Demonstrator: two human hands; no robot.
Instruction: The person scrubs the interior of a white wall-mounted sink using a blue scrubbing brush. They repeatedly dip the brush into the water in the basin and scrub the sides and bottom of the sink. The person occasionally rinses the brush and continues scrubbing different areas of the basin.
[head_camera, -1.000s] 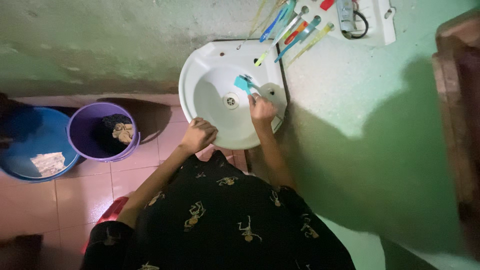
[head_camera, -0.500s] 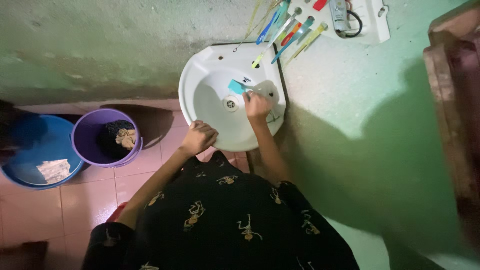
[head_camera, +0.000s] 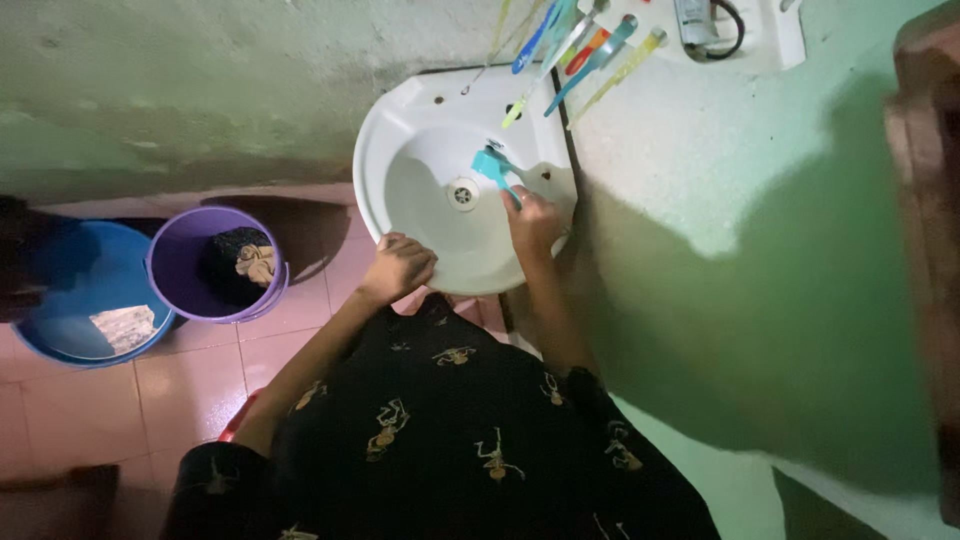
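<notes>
A dim green plastered wall (head_camera: 760, 260) fills most of the view, and a brown wooden edge (head_camera: 930, 200) at the right is cut off and blurred. The person's black patterned garment (head_camera: 450, 440) hides the floor below the basin. One round white ceramic wash basin (head_camera: 440, 190) is fixed to the wall. Two buckets stand on the pink tiled floor (head_camera: 190, 380): one blue plastic bucket (head_camera: 70, 300), partly in shadow with a pale scrap inside, and one purple plastic bucket (head_camera: 180, 270) holding dark cloth. Above the basin hang about six coloured toothbrushes (head_camera: 590, 55), their tops cut off, beside a white wall fitting (head_camera: 760, 40) with a black cable. The right hand (head_camera: 533, 222) grips a teal brush (head_camera: 492, 168) whose head lies inside the bowl near the drain. The left hand (head_camera: 398, 268) is clenched on the basin's front rim, holding nothing else.
</notes>
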